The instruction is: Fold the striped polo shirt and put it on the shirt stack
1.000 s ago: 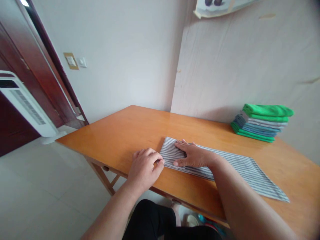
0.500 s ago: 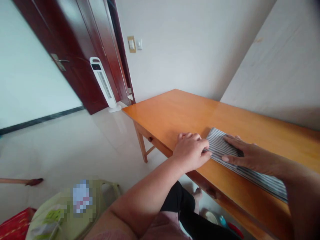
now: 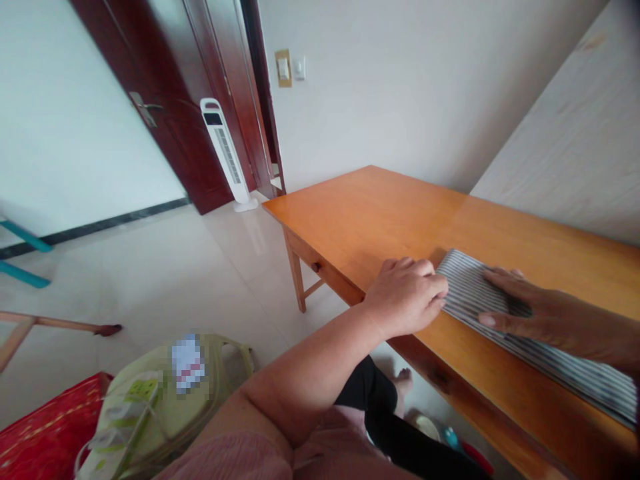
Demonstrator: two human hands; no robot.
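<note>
A folded grey-and-white striped cloth [image 3: 463, 277] lies in a long strip along the near side of the orange wooden table [image 3: 370, 207]. At its left end is my left hand [image 3: 407, 293], fingers curled and closed against the cloth's near left corner; the fingertips are partly hidden. My right hand [image 3: 545, 317] rests flat on top of the cloth, thumb and fingers apart. The cloth's far right part runs out past my right wrist to the picture's edge.
A pale green chair [image 3: 165, 400] with packets on it stands at lower left, beside a red patterned item [image 3: 55, 420]. A white tower fan [image 3: 227, 153] stands by the dark red door [image 3: 165, 133]. The table's back edge meets the wall [image 3: 400, 87].
The view has swung left, so the table, cloth and hands appear farther right. Both hands keep about the same place on the cloth.
</note>
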